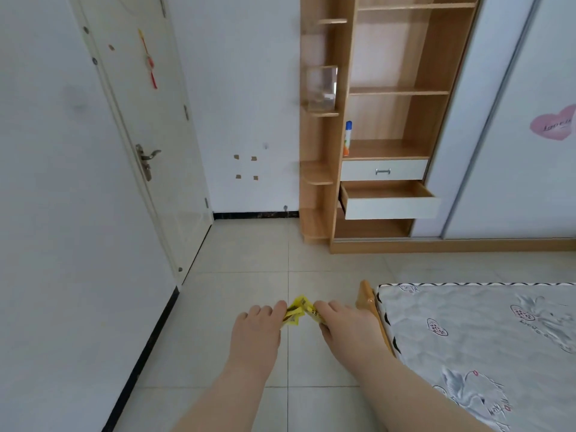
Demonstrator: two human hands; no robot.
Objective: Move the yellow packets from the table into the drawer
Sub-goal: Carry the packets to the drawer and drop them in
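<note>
Both of my hands hold a small bunch of yellow packets out in front of me, above the tiled floor. My left hand grips their left side and my right hand grips their right side. Parts of the packets are hidden behind my fingers. Across the room, in a wooden shelf unit, the lower drawer with a white front stands pulled open; its wooden inside looks empty. Above it, a second white drawer with a metal handle is closed.
A bed with a patterned mattress and a wooden corner post fills the lower right. A white door stands closed on the left. A spray can stands on a shelf above the drawers. Tiled floor lies between me and the shelf unit.
</note>
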